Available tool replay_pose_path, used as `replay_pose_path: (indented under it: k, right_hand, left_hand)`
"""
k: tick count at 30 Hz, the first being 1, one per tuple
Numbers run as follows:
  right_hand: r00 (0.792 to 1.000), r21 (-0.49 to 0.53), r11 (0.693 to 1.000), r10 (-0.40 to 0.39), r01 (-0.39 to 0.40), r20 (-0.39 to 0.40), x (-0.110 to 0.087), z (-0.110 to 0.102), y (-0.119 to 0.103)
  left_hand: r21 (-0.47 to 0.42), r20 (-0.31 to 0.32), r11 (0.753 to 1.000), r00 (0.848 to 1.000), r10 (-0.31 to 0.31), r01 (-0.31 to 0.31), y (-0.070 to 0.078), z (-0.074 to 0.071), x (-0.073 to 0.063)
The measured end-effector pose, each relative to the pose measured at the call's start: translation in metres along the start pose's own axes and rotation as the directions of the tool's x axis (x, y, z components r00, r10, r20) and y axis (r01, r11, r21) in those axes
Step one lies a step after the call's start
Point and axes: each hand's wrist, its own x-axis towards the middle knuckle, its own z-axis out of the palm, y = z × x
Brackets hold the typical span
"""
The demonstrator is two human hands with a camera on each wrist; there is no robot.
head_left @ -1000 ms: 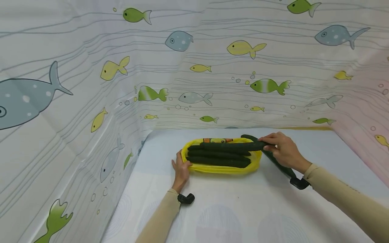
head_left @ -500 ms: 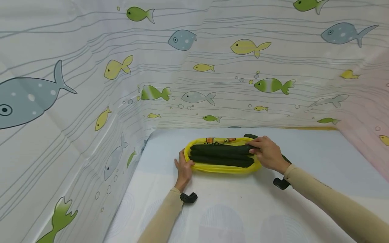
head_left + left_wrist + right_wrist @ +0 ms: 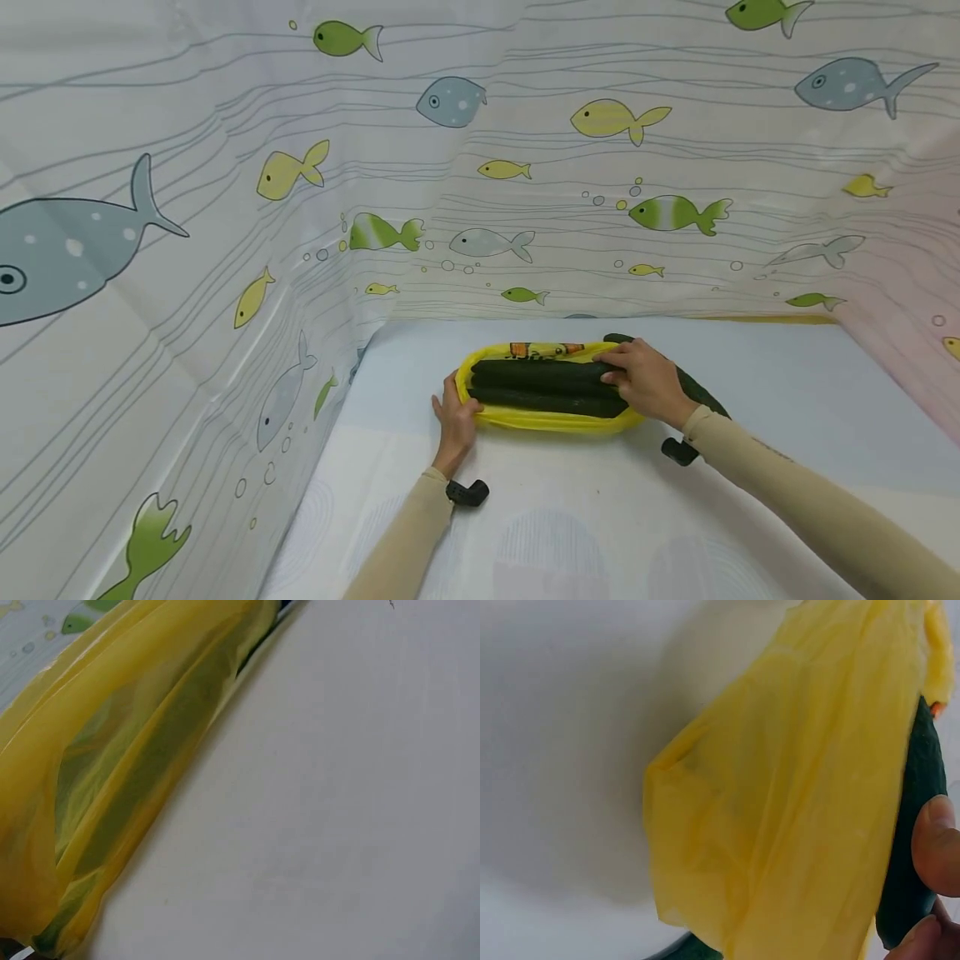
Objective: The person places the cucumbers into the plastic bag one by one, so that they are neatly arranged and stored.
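A yellow plastic bag [image 3: 551, 423] lies with its mouth spread, holding several long dark green cucumbers [image 3: 547, 402] side by side. My left hand [image 3: 455, 425] grips the bag's left end, thumb at the rim. At the right end, my right hand [image 3: 647, 382] holds one cucumber by its end over the bag's mouth. The right wrist view shows thumb and fingers pinching that cucumber [image 3: 913, 855], partly behind the yellow plastic. Through the bag wall [image 3: 142, 772] in the left wrist view, a green shape shows; the left fingers are hidden there.
Another cucumber [image 3: 697, 393] lies slantwise on the white table [image 3: 562, 508], right of the bag and partly behind my right hand. Fish-patterned sheets [image 3: 555, 192] rise at the back and both sides. A dark device sits on each wrist.
My right hand has moved left with the cucumber, bringing it from above the bag's right rim down in among the others. The left hand keeps its grip on the bag. The view has shifted slightly.
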Motion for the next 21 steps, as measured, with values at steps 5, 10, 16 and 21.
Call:
replay_pose_path:
  k: [5,10,16,21]
  right_hand:
    - [1.0,-0.023,1.0,-0.006,0.006,0.014,0.001,0.007,-0.001]
    - [0.998,-0.046,0.999,-0.016,0.019,0.054,0.0,0.013,0.0]
    - [0.996,-0.121,0.99,-0.061,0.069,0.068,-0.003,0.019,0.003]
    - [0.991,-0.193,0.974,-0.102,0.118,0.09,-0.005,0.026,0.002]
  left_hand:
    - [0.009,0.005,1.0,1.0,0.001,-0.001,-0.001,0.001,-0.001]
    - [0.017,0.007,1.0,1.0,0.005,-0.005,-0.001,0.0,0.0]
    - [0.007,0.009,1.0,1.0,0.009,-0.009,0.0,0.0,-0.001]
    - [0.002,0.008,1.0,1.0,0.006,-0.006,0.001,0.0,-0.001]
